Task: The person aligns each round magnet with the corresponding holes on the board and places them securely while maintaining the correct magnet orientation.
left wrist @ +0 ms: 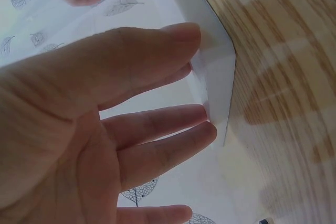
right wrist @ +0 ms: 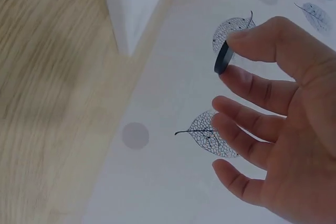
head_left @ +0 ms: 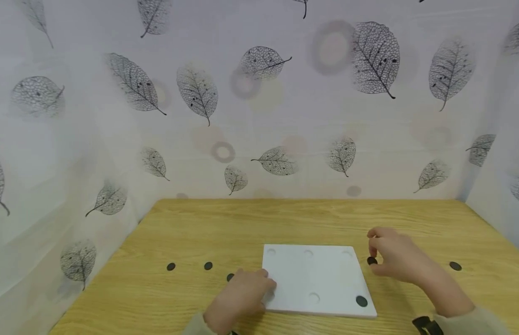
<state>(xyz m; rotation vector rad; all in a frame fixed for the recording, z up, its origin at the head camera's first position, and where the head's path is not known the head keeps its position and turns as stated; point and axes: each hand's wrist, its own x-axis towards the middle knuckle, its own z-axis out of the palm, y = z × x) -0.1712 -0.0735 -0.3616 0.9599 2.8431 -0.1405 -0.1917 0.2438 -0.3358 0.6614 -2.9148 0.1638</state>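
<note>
A white rectangular board [head_left: 313, 270] with shallow round recesses lies flat on the table. One dark disc [head_left: 361, 301] sits at its near right corner. My left hand [head_left: 244, 291] rests at the board's left edge. In the left wrist view its nearly straight fingers [left wrist: 163, 148] and thumb meet the board's edge [left wrist: 218, 77]. Right of the board, my right hand [head_left: 395, 256] pinches a small black disc [right wrist: 224, 57] between thumb and index finger. The other fingers of that hand are loosely bent, and the disc is apart from the board.
Two dark discs [head_left: 171, 266] [head_left: 208, 265] lie on the wood-grain table [head_left: 225, 223] to the left. Another disc [head_left: 230, 277] is partly hidden behind my left hand. Far right lies one more disc [head_left: 455, 266]. A leaf-patterned curtain [head_left: 284, 116] encloses the back and sides.
</note>
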